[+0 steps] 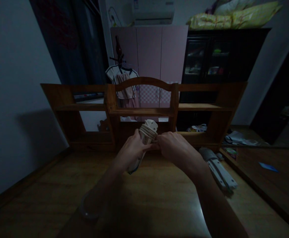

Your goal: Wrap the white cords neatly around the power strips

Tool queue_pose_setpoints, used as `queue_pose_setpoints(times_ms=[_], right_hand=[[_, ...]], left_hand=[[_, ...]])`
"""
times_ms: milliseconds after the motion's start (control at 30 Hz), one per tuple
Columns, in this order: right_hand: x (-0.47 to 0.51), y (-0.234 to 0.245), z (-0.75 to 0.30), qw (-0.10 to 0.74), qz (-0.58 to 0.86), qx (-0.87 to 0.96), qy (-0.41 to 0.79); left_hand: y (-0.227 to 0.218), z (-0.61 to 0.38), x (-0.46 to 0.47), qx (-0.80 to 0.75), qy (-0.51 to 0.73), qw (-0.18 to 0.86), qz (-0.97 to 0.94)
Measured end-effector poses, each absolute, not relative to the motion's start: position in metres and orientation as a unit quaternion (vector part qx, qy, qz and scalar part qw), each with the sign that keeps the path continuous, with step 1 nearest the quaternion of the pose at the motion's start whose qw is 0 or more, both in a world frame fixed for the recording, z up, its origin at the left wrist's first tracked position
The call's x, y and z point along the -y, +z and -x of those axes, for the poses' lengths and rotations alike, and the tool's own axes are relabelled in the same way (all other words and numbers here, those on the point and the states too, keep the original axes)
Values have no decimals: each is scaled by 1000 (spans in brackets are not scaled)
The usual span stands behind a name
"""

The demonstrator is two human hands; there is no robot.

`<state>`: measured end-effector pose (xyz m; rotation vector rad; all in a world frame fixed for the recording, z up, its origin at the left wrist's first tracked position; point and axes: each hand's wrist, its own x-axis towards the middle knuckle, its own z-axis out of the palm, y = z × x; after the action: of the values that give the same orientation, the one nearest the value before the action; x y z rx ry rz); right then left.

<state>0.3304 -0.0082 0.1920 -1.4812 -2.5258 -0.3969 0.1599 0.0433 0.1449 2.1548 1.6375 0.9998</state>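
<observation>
A white power strip (137,162) is held tilted over the wooden surface, its cord (148,131) wound in several loops near its upper end. My left hand (132,148) is closed around the strip's middle, just below the loops. Beside it, my right hand (171,145) is closed in a fist at the right edge of the loops, gripping the cord; its fingertips are hidden. To the right lies a second white power strip (220,173), its grey-looking cord wrapped round its far end.
Across the back of the wooden surface (159,198) stands a low wooden shelf unit (142,111). A raised wooden edge (253,185) runs along the right side. Past it lie a blue packet (268,166) and some plastic bags (241,138). A wall (15,99) borders the left.
</observation>
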Motion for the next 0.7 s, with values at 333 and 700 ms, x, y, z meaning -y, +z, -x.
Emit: queue_pose_setpoints(times_ms=[333,700], right_hand=[[13,190,-318,76,487,863,-109],[18,174,-323,135,482,858,-115]], left_hand=[[143,-177,-25,-646,234,-69,-723],[134,-183,-37,-645,221,-71,-728]])
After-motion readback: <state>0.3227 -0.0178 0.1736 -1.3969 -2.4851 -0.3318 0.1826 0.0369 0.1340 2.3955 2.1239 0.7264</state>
